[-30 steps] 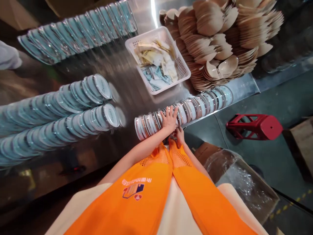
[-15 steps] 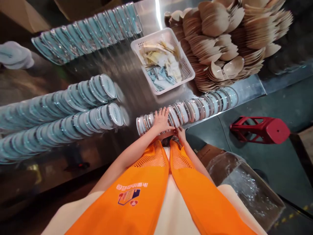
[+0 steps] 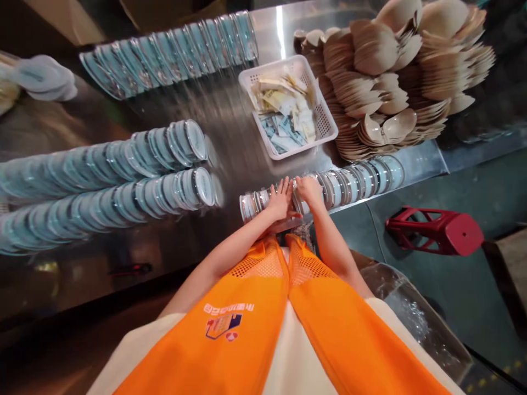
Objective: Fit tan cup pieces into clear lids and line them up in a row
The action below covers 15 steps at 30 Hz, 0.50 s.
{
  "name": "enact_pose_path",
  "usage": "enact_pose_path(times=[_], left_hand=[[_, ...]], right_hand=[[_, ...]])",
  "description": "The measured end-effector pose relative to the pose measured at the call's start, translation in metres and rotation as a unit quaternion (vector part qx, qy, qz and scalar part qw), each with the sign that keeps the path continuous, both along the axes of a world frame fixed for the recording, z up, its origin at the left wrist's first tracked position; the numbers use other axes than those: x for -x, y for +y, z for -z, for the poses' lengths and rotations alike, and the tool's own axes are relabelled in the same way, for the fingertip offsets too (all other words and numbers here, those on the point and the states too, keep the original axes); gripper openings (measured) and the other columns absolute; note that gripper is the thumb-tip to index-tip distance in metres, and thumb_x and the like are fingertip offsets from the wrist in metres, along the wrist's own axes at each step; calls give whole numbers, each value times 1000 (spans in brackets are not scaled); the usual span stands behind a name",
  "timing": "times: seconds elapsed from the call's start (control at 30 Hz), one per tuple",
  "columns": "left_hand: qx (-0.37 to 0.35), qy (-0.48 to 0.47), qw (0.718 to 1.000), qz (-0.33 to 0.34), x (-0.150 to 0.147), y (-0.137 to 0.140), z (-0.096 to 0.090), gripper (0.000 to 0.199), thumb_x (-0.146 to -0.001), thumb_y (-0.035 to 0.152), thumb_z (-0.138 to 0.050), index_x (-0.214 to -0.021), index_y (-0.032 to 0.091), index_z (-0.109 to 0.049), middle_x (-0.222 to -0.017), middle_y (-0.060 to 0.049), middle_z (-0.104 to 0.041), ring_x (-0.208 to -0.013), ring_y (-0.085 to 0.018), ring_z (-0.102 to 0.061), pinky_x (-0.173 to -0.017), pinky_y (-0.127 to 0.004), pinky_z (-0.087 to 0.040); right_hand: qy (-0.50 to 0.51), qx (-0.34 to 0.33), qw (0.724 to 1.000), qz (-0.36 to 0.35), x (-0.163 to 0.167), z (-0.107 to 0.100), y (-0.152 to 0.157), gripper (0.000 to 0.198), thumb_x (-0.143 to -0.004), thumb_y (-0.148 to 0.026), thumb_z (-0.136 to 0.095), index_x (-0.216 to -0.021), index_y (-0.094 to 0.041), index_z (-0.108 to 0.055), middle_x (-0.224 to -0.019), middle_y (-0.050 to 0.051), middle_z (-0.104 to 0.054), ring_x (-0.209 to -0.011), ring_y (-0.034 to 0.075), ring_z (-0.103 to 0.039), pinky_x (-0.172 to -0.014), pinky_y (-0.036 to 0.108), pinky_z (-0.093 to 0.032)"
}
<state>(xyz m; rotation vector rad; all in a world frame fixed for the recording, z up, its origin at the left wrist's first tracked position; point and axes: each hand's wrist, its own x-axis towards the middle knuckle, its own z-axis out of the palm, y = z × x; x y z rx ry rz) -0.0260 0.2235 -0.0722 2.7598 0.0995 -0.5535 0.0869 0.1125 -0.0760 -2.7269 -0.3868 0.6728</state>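
Note:
A long row of round clear-lidded containers (image 3: 358, 178) lies on its side along the near edge of the steel table (image 3: 230, 131). My left hand (image 3: 280, 199) rests flat on top of the row near its left end, fingers spread. My right hand (image 3: 309, 189) lies on the row just to the right of the left hand, fingers curled over the lids. The two hands almost touch. Whether either hand grips a single lid is hidden by the fingers.
Two long rows of blue-tinted lids (image 3: 102, 181) lie at the left, another row (image 3: 173, 49) at the back. A white basket of paper sachets (image 3: 288, 109) stands mid-table. A heap of wooden bowls (image 3: 395, 71) fills the right. A red stool (image 3: 436, 230) lies on the floor.
My right hand rose from below the table edge onto the row of containers, beside the left hand. The left hand stayed on the row. The camera shifted slightly.

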Motion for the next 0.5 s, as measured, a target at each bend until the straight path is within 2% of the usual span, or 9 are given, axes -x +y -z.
enact_pose_path(times=[0.07, 0.1, 0.13, 0.17, 0.23, 0.3, 0.4, 0.5], left_hand=[[10, -45, 999, 12, 14, 17, -8, 135, -81, 79, -72, -174, 11, -1, -179, -25, 6, -166, -46, 8, -128, -73, 0], [9, -55, 998, 16, 23, 26, -11, 137, -77, 81, -75, -174, 15, -4, -179, -23, 6, -165, -48, 10, -125, -76, 4], [6, -51, 998, 18, 32, 34, -12, 138, -73, 81, -79, -175, 18, -8, -179, -22, 4, -164, -50, 10, -124, -78, 5], [3, -38, 999, 17, 40, 41, -11, 139, -70, 80, -82, -174, 20, -13, -179, -23, 0, -164, -51, 6, -124, -79, 3], [-3, -5, 1000, 5, 52, 47, -8, 138, -68, 75, -86, -174, 20, -17, -178, -26, -9, -164, -51, -6, -126, -75, -5], [-9, 8, 1000, -12, 55, 47, -3, 135, -71, 73, -86, -174, 19, -18, -177, -27, -17, -163, -49, -17, -128, -70, -13], [-15, 5, 1000, -26, 52, 40, 1, 130, -74, 71, -84, -174, 20, -18, -176, -28, -19, -163, -48, -21, -128, -70, -16], [-5, 4, 1000, -28, 49, 37, 3, 133, -73, 75, -83, -174, 19, -17, -177, -28, -12, -163, -50, -18, -127, -72, -15]], right_hand=[[11, -77, 991, 105, 32, 4, -30, 59, -105, -62, -39, -87, -17, -72, -95, 17, -76, -102, 30, -71, -86, 35, -50], [33, -157, 966, 201, 53, 11, -47, 54, -103, -62, -41, -89, -19, -70, -95, 14, -75, -98, 28, -70, -84, 34, -51], [66, -225, 928, 288, 76, 19, -62, 47, -101, -60, -45, -91, -21, -68, -93, 12, -75, -94, 27, -69, -81, 34, -51], [95, -235, 917, 307, 97, 29, -73, 43, -99, -58, -45, -93, -21, -66, -87, 10, -74, -84, 25, -69, -75, 33, -52], [161, -255, 900, 316, 130, 50, -81, 35, -95, -54, -50, -98, -22, -65, -77, 6, -72, -65, 22, -64, -62, 32, -51], [217, -267, 890, 301, 146, 69, -72, 31, -92, -51, -53, -99, -22, -63, -75, 3, -71, -54, 19, -59, -54, 31, -49], [268, -285, 873, 291, 143, 88, -52, 29, -91, -50, -57, -91, -22, -60, -77, 1, -72, -49, 14, -55, -51, 28, -46], [298, -285, 870, 270, 134, 93, -46, 34, -94, -52, -62, -84, -20, -59, -68, -3, -64, -45, 9, -48, -49, 25, -42]])
